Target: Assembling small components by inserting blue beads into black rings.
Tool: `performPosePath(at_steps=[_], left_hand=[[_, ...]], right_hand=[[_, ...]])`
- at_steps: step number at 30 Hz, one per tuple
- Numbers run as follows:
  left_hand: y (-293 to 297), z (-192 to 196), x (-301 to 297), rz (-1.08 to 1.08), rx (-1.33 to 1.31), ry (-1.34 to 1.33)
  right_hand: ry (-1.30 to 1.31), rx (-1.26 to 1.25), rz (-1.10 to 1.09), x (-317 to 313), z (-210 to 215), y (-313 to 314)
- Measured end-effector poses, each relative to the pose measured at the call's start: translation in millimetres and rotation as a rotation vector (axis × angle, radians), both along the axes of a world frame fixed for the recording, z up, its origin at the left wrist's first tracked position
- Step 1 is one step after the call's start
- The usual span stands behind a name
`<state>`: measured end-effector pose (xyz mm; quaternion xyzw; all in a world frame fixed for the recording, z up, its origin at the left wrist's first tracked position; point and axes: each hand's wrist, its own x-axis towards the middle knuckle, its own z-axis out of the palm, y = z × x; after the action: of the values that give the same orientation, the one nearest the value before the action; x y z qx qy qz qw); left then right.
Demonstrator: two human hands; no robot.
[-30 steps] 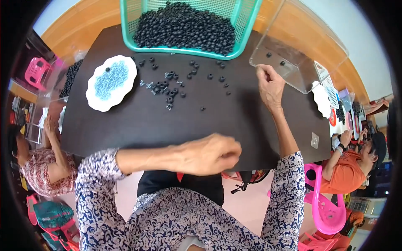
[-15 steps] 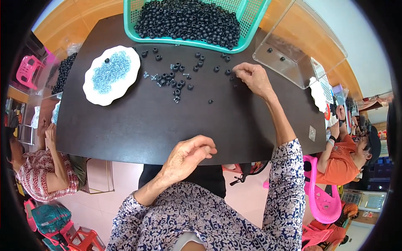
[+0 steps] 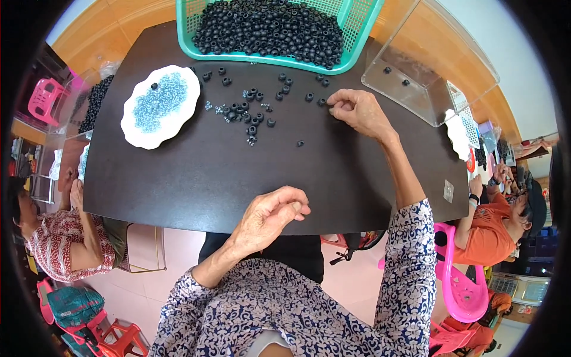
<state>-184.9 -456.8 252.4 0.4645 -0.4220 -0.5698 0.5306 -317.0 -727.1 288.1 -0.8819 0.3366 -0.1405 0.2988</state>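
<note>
Right hand point(image 3: 357, 110) fingertips on black rings point(image 3: 247, 113) | teal basket point(image 3: 357, 27) behind

I see a basket point(image 3: 357, 35) full of beads point(image 3: 267, 30) at the table's point(image 3: 178, 184) far edge, with a clear box point(image 3: 428, 77) just to its right. A plate point(image 3: 159, 107) sits to the left, and loose beads point(image 3: 250, 113) lie scattered between it and my right hand point(image 3: 357, 110). My left hand point(image 3: 270, 214) is at the near edge.
</note>
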Motion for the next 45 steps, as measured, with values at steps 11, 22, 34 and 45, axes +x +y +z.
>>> performPosePath(at_steps=[11,22,34,45], left_hand=[[3,-5,-1,0.032,-0.036,0.061],[-21,14,41,0.446,-0.055,0.034],[4,-8,63,0.276,-0.098,0.832],[16,-8,64,0.311,-0.083,0.657]], right_hand=[[-0.090,-0.397,0.090,21,-18,5],[-0.246,-0.290,0.398,55,36,124],[-0.427,0.033,0.372,76,21,151],[-0.351,-0.019,0.472,78,16,152]])
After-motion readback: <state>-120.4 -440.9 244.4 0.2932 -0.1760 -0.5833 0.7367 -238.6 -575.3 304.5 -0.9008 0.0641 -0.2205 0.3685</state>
